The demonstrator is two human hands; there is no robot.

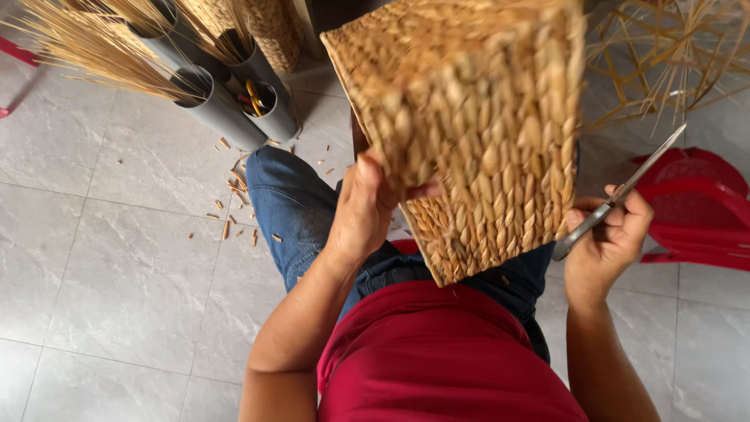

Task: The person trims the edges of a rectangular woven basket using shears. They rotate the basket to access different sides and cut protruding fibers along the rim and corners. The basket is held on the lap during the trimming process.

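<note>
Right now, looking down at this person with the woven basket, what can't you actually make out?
- Head view: the basket has its top cut off by the upper edge, and its inside faces away.
- The left hand has fingertips hidden behind the basket.
- The scissors are partly hidden: the right hand covers the handles.
- The grey tubes hold contents too small to identify, apart from straw.
- The red chair is cut off by the right edge.

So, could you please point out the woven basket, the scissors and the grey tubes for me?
woven basket (pixel 476 117), head view, middle of its braided side.
scissors (pixel 625 186), head view, on the metal blade above the right hand.
grey tubes (pixel 226 117), head view, wall of the nearest tube.
</note>
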